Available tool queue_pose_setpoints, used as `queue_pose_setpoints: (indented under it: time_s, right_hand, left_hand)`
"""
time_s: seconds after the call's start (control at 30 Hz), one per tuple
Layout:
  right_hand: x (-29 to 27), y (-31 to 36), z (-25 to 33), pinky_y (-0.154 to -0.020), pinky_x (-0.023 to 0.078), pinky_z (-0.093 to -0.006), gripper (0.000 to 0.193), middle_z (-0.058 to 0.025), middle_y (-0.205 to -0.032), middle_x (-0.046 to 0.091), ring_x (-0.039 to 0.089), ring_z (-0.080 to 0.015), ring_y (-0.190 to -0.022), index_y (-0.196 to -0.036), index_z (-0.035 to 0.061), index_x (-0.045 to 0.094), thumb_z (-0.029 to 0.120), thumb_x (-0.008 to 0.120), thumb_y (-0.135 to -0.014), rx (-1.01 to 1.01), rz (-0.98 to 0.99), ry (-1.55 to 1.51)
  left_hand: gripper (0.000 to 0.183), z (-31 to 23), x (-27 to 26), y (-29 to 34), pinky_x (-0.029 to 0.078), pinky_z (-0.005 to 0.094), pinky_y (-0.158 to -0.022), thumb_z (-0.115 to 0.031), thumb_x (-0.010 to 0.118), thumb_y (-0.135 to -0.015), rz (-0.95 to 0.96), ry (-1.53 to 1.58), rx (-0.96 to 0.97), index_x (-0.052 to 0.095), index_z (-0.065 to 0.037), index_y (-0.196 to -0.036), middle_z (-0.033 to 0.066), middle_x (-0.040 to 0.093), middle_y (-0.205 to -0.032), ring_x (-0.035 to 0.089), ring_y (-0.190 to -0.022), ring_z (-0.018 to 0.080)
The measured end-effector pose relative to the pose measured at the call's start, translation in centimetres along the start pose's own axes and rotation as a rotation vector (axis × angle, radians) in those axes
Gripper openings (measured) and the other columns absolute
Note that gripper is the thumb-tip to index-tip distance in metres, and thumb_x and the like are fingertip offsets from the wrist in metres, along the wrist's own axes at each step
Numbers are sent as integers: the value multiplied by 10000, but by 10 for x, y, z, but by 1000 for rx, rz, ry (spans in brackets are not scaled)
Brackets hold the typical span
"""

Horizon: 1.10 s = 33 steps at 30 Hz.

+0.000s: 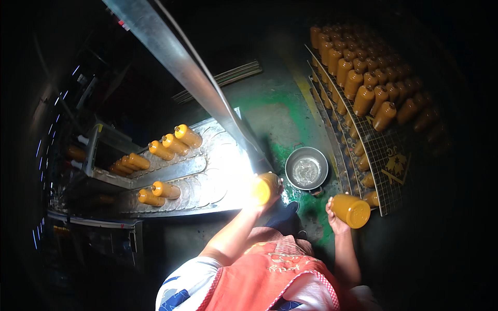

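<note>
spreading across the middle of the view, a green-painted concrete floor (270, 111) shows worn, patchy colour with a yellow stripe (301, 83) running toward the far end; the room around it is dark. a long steel beam (176, 62) slants from the upper left down to the centre. left of it a steel conveyor (207, 171) with scalloped pockets carries orange bottles (171, 145) lying on their sides in two rows, its near end washed out by glare. to the right, wire crate racks (386, 155) hold many more bottles of the same kind, standing tightly packed, with others stored on lower tiers. a round metal bowl (306, 168) sits on the floor between conveyor and racks, just beside a wet green patch.

the person wears a red apron (264, 277) over a white and blue sleeve. the left hand (267, 199) is wrapped around an orange bottle (265, 186) at the bright end of the conveyor, fingers closed on its body, though glare hides their detail. the right hand (336, 215) grips a second orange bottle (351, 210) from behind, base toward the camera, held above the floor near the lowest rack edge; its fingers are curled around the bottle's far side, mostly hidden.
</note>
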State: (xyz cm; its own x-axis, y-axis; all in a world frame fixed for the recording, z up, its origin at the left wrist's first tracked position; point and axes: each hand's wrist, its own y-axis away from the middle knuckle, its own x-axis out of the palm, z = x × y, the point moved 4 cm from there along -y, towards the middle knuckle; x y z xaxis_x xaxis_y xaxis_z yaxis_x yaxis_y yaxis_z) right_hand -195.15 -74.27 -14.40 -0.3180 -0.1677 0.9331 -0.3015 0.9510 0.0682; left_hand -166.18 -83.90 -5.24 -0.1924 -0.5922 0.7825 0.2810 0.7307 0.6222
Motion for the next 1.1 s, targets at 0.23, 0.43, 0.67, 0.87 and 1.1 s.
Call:
queue_pose_setpoints:
  time_s: [0.23, 0.43, 0.67, 0.87, 1.1]
  right_hand:
    - [-74, 94, -29, -948, 519, -612, 658, -206, -1408, 503, 491, -432, -1272, -1366, 65, 522, 502, 617, -882, 57, -485, -76]
    - [-86, -15, -123, -1020, 474, -527, 622, -107, -1363, 558, 541, -321, -1238, -1369, 141, 530, 568, 540, -917, -127, -642, 342]
    - [32, -200, -361, -986, 441, -349, 406, -118, -1200, 562, 558, -242, -1126, -1228, 41, 652, 99, 698, -829, -554, 41, 2232]
    - [-26, -279, -447, -1063, 394, -451, 471, -200, -1339, 474, 445, -394, -1264, -1149, 262, 741, 189, 833, -693, -573, 380, 2693]
    - [-12, -281, -456, -1154, 298, -467, 454, -260, -1527, 333, 310, -431, -1391, -1150, 322, 750, 158, 787, -728, -493, 387, 2826]
  left_hand:
    - [416, -168, -154, 99, 562, 427, -880, -373, 568, -979, 45, -356, 340, 623, -26, -1201, 140, 682, -1114, 678, -981, 261]
    - [412, -305, -138, 241, 543, 345, -899, -247, 604, -936, -32, -801, 820, 597, 17, -1252, 129, 678, -1098, 666, -993, 209]
    - [401, -465, -120, 397, 526, 332, -915, -168, 623, -876, -146, -909, 1239, 628, 65, -1202, 169, 683, -1143, 668, -999, 229]
    - [325, -540, -5, 309, 434, 341, -1026, -66, 720, -817, -72, -1332, 1674, 709, -22, -1139, 134, 649, -1237, 597, -1155, 238]
    - [346, -553, 35, 69, 451, 399, -1024, -203, 822, -727, -152, -1705, 1697, 778, -183, -1069, 121, 571, -1328, 543, -1196, 334]
